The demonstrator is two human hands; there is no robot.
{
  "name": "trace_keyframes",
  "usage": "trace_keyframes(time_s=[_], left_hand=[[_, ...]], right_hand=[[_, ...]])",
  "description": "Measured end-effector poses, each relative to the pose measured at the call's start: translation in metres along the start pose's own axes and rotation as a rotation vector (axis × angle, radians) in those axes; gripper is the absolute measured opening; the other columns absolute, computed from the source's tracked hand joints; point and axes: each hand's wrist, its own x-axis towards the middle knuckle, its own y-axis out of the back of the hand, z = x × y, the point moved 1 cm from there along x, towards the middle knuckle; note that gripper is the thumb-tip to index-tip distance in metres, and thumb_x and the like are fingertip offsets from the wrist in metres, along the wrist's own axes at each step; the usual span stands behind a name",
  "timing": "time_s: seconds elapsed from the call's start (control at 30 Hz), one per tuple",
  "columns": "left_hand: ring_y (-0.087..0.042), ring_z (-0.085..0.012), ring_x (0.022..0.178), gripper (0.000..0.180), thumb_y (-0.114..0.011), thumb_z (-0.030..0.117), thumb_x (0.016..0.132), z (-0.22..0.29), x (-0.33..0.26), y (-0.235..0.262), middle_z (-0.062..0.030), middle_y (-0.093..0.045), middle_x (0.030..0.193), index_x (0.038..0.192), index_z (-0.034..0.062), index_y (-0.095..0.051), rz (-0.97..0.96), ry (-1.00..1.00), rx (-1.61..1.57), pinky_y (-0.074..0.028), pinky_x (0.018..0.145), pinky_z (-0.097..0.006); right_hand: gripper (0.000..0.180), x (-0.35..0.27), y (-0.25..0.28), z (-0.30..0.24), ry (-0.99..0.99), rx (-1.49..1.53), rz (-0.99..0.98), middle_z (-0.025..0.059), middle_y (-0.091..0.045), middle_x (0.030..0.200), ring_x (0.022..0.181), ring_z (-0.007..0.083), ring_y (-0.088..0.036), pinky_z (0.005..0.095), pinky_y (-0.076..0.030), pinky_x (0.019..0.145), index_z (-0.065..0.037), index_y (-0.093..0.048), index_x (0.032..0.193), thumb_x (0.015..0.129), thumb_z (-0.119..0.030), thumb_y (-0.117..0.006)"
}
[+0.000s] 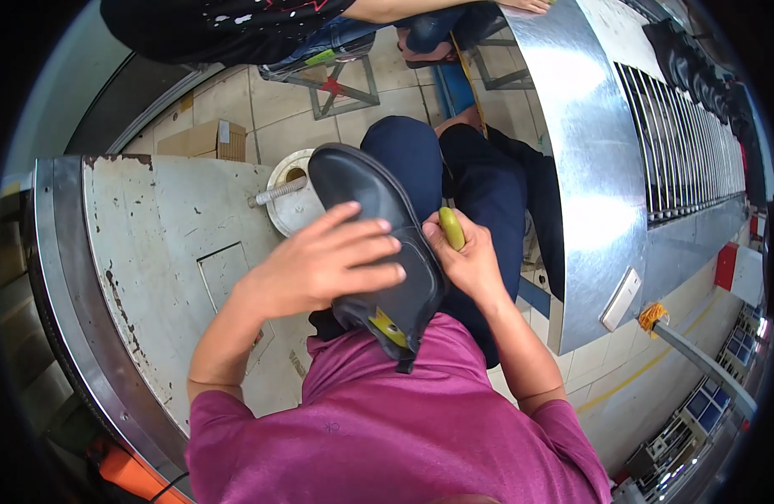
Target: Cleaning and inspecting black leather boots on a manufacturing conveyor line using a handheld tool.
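Observation:
A black ankle boot (366,202) lies across my lap, toe pointing away from me. Its opening, by my shirt, shows a yellow patch inside. Over the boot's upper my left hand (328,265) is open, its fingers stretched and spread; whether they rest on the leather is hard to tell. At the boot's right edge my right hand (471,260) is closed round a tool with a rounded olive-yellow handle (452,229). The tool's working end is hidden by the hand and the boot.
A worn pale cabinet (168,244) stands left, a white bucket (288,223) beside it. To my right runs a metal bench (589,151) with a phone (621,300) on it and a slatted conveyor (668,139). A co-worker's arm (437,8) reaches across ahead, near a stool (341,84).

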Motion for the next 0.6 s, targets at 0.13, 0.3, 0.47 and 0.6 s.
trace_keyframes(time_s=[0.13,0.3,0.47,0.6], left_hand=[[-0.051,-0.0315,0.14,0.073,-0.081,0.015,0.069,-0.012,-0.032,-0.021,-0.0111,-0.059,0.145,0.14,0.0168,-0.06,0.305,0.301,-0.39,-0.04,0.115,-0.053],[-0.023,-0.0381,0.155,0.137,-0.098,0.038,0.06,0.023,-0.073,-0.093,-0.025,-0.014,0.169,0.165,0.0072,-0.014,0.601,0.544,-1.037,-0.025,0.124,-0.051],[-0.019,-0.0385,0.155,0.162,-0.095,0.067,0.047,0.06,-0.05,-0.115,-0.0228,-0.016,0.167,0.163,0.0019,-0.002,0.62,0.674,-0.921,-0.016,0.126,-0.052],[-0.033,-0.0346,0.148,0.107,-0.081,0.049,0.078,0.077,-0.083,-0.174,-0.0177,-0.036,0.159,0.158,0.0022,-0.027,0.476,0.791,-0.536,-0.023,0.122,-0.047]], right_hand=[[0.021,-0.032,-0.022,0.009,-0.287,0.333,0.053,-0.0016,-0.064,0.078,0.069,0.0085,-0.058,0.0268,-0.049,0.065,-0.001,-0.071,0.106,0.098,-0.021,-0.073],[0.027,-0.037,-0.028,-0.003,-0.362,0.406,-0.004,0.0,-0.06,0.072,0.054,0.0066,-0.054,0.0248,-0.045,0.05,-0.001,-0.069,0.112,0.097,-0.023,-0.073],[0.027,-0.033,-0.034,0.003,-0.302,0.338,-0.064,-0.0004,-0.058,0.069,0.052,0.0067,-0.054,0.0251,-0.045,0.049,-0.001,-0.069,0.112,0.098,-0.024,-0.073],[0.026,-0.034,-0.033,-0.001,-0.309,0.345,-0.107,0.0009,-0.062,0.071,0.054,0.0072,-0.056,0.025,-0.046,0.05,-0.001,-0.069,0.111,0.099,-0.024,-0.072]])
